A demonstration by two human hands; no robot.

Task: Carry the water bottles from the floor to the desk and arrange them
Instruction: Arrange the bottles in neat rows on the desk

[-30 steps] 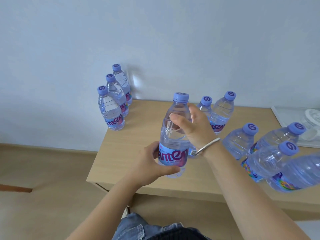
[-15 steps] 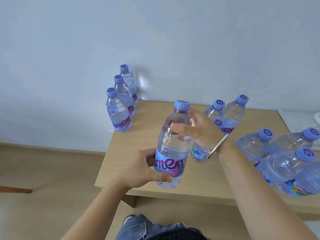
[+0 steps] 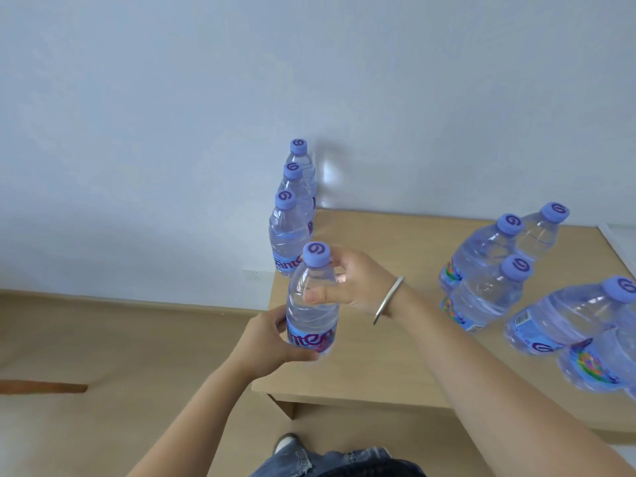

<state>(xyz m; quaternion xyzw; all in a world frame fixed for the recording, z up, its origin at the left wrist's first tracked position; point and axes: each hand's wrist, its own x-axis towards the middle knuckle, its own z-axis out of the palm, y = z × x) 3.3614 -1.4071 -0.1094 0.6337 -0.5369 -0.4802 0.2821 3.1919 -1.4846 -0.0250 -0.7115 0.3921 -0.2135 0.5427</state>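
I hold one clear water bottle (image 3: 311,304) with a blue cap upright near the left edge of the wooden desk (image 3: 389,242). My left hand (image 3: 272,335) grips its labelled lower part, and my right hand (image 3: 354,284) grips its upper body just under the cap. Whether its base touches the desk is hidden. Right behind it a row of three bottles (image 3: 288,232) stands upright along the desk's left edge, running back to the wall. Several more bottles (image 3: 488,266) stand at the right.
A pale wall rises behind the desk. The wooden floor (image 3: 103,356) lies to the left and below. At the right edge of the desk a white object (image 3: 619,235) is partly cut off. My jeans and a shoe (image 3: 285,442) show at the bottom.
Both hands carried the bottle leftward across the desk, from near the front middle to the front of the three-bottle row. The view has shifted, so the desk now sits further right.
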